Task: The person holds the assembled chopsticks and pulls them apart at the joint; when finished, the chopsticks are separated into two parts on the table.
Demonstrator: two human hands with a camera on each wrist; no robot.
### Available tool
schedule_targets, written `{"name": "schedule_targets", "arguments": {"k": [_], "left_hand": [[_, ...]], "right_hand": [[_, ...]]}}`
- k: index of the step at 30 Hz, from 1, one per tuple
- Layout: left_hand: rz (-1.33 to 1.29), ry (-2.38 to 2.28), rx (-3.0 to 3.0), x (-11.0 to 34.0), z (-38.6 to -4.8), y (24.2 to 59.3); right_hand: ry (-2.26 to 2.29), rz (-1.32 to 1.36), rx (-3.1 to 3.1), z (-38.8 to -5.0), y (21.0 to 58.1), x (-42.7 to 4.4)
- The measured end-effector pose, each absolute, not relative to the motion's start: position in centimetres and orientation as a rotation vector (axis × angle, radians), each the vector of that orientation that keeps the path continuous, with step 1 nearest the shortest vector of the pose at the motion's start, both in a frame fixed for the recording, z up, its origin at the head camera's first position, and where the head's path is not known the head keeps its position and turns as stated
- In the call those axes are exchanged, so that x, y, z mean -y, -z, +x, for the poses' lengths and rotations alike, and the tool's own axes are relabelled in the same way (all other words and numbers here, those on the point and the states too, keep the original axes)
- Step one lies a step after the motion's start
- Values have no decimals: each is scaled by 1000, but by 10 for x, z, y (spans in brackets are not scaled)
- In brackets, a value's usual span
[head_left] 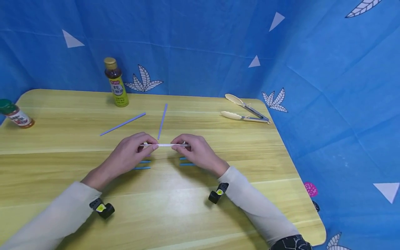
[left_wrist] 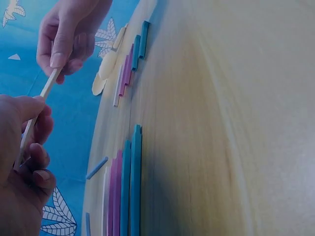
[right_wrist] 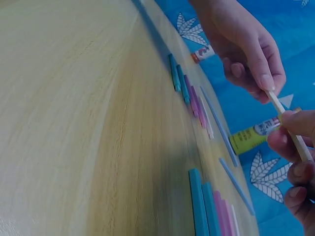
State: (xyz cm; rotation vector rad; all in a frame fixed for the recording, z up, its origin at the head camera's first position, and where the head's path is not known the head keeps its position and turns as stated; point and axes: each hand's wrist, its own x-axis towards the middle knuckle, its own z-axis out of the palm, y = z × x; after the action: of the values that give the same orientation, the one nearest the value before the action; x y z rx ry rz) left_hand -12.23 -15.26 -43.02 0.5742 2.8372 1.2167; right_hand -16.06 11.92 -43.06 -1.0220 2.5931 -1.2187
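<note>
You have the pale stick (head_left: 165, 144) near the middle of the head view, raised above the table (head_left: 175, 215), your left hand (head_left: 132, 151) and right hand (head_left: 197, 147) each pinching it between thumb and fingers. The hands are apart, with a short bare stretch of stick between them; that two-sided hold probably keeps it level and steady. Below, in the left wrist view, lie two separate groups, one at lower centre and one at upper centre, each with teal sticks (left_wrist: 136, 177), pink sticks (left_wrist: 117, 189) and a white stick (left_wrist: 105, 201). Like colours lie side by side, perhaps so the two groups mirror each other across the gap. Two blue sticks (head_left: 123, 124) lie loose just left of upper centre in the head view, one slanting, one nearly upright in the frame. The bottle (head_left: 120, 99) at upper left, the jar (head_left: 19, 116) at far left and the tongs (head_left: 254, 118) at upper right sit near the edges, seemingly to leave your working space free. The bottle's yellow-green label shows Chinese characters, 纯 apparently the largest, with what looks like "100%" below; its red brand patch and the jar's white label are too blurred to read.
</note>
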Motion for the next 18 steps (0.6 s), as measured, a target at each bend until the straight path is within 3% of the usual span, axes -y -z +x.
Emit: {"name": "schedule_targets", "arguments": {"k": [10,18], "left_hand": [[610,-1210,-2905,149,-117,430],[532,-1180,-2982,177,-120,430]], "right_hand": [[1261,-1042,-2549,-159,429,-121],[1343,-960,-2693,-175,429,-150]]}}
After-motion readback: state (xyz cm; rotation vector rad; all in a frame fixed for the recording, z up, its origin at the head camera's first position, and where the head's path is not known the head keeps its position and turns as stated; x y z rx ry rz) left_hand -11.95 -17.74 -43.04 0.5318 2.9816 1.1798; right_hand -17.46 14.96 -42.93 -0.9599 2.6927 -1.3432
